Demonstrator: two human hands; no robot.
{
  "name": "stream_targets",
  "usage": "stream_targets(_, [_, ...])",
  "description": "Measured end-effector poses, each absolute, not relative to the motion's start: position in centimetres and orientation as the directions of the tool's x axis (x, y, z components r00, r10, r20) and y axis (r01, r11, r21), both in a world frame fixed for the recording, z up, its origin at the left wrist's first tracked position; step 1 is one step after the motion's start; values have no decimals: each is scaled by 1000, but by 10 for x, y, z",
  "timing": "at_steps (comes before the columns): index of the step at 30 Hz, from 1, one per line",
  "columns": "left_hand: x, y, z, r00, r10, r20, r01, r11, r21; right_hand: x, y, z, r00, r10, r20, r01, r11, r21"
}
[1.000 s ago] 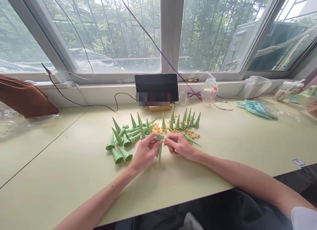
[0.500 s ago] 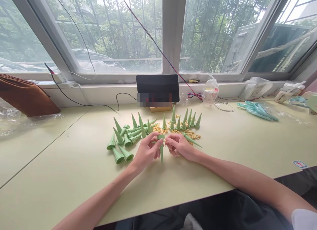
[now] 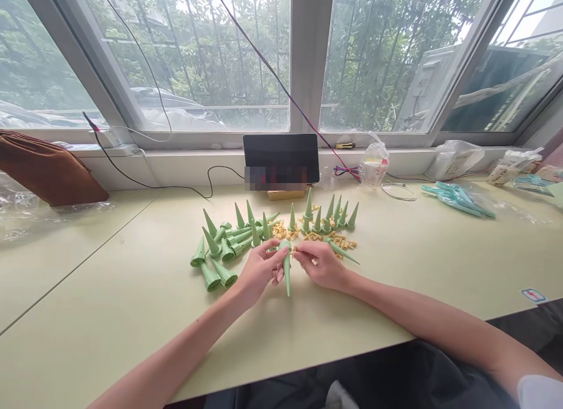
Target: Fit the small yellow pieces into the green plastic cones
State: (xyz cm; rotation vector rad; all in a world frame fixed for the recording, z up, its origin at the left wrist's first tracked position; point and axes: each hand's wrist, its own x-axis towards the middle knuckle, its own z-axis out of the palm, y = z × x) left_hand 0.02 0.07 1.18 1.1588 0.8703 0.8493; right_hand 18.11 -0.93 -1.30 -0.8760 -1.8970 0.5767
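My left hand (image 3: 263, 269) is closed on a green plastic watering spike (image 3: 287, 273), wide end up and point toward me. Beside it, my right hand (image 3: 322, 264) pinches a small yellow plastic piece (image 3: 294, 252) against the side of the spike's wide end; the fingers partly cover it. Behind the hands lies a scatter of small yellow pieces (image 3: 347, 243). Several green spikes stand point up at the back, such as one spike (image 3: 309, 205). To the left, more spikes lie on their sides, among them one (image 3: 225, 273) with its hollow end toward me.
A dark-screened tablet (image 3: 281, 154) leans at the back on a small cardboard stand (image 3: 285, 195). A brown pouch (image 3: 48, 168) lies at the left. Teal gloves (image 3: 457, 198), a bagged cup (image 3: 375, 162) and a white cable (image 3: 398, 192) are at the right. Windows rise behind the table.
The spike in my left hand has tilted, its point dropping slightly toward me. My right hand's fingers have curled in closer, still pinching the yellow piece at its side.
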Motion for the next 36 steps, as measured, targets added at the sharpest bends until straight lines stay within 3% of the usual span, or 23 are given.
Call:
stream_targets(2, [0, 1, 14, 437, 877, -200, -133, 283, 950, 181, -8, -13, -321, 702, 635, 375, 710, -596])
stream_targets(4, [0, 1, 16, 445, 871, -207, -106, 280, 954, 181, -8, -12, -319, 687, 653, 379, 724, -577])
stream_targets(7, [-1, -2, 17, 423, 904, -51, 31, 42, 999, 180, -10, -10, -268, 785, 559, 333, 620, -710])
stream_targets(11, [-2, -3, 15, 365, 910, 197, 244, -298, 923, 179, -12, -7, -229, 926, 300, 105, 330, -938])
stream_targets(17, [-5, 0, 11, 358, 864, 355, 346, -475, 809, 180, -9, -5, -277, 945, 176, -95, 156, -983])
stream_targets(27, [-6, 4, 5, 348, 901, 261, 220, -348, 911, 181, -11, -9, -315, 938, 144, -51, 135, -990])
stream_targets(36, [-6, 4, 11, 410, 910, 58, 128, -120, 984, 181, -12, -11, -289, 924, 251, 147, 302, -942])
